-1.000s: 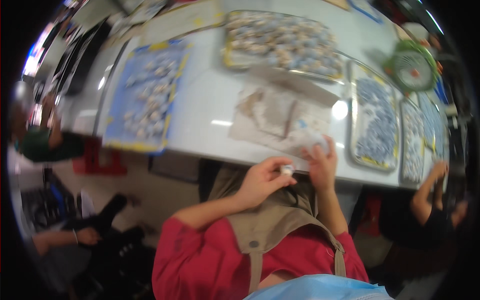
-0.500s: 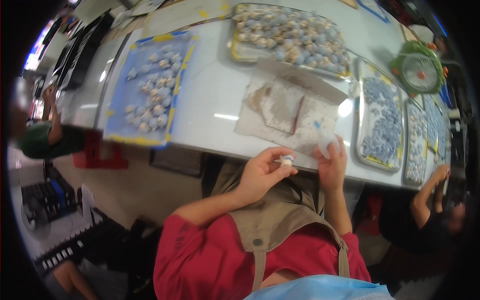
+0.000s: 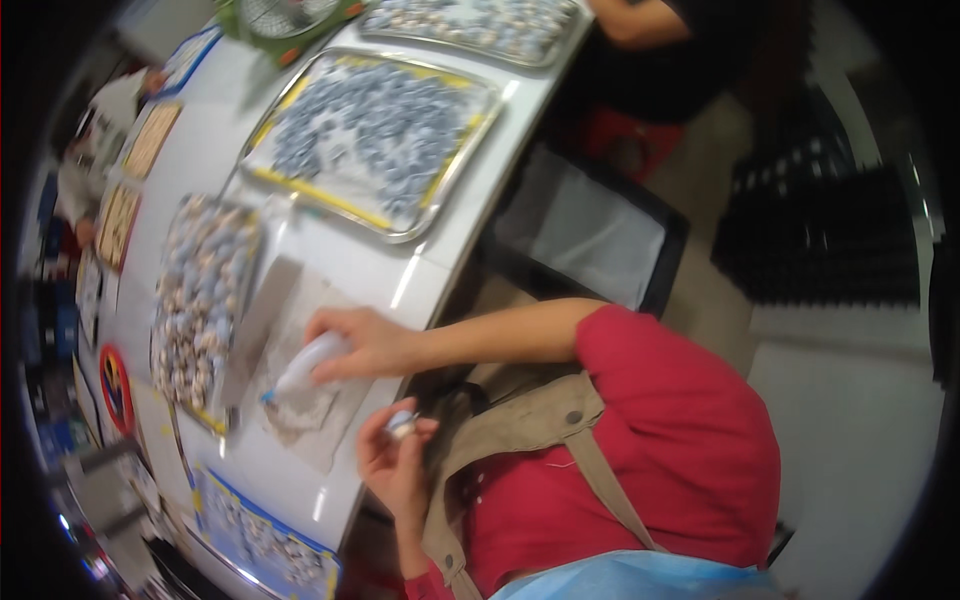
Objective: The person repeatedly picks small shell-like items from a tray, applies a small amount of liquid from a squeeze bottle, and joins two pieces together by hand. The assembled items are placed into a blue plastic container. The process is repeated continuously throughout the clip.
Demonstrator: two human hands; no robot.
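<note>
My left hand is closed, its fingertips pinching a small round figure piece in pale blue and cream just off the table's near edge. In my right hand is a whitish squeeze bottle, gripped round its body. The bottle tilts down, its blue tip low over a stained cardboard sheet with a raised flap. A whitish pad lies on that cardboard below the bottle. Whether the tip touches anything I cannot tell.
Beyond the cardboard stands a metal tray of blue and cream pieces. Another tray holds grey-blue parts. At lower left is a blue tray. A green fan, a lined black crate and a person in black are nearby.
The view has swung sharply to the right, bringing the black crate into sight. My right hand has brought the bottle over the cardboard, tip down. The left hand still pinches the figure piece.
</note>
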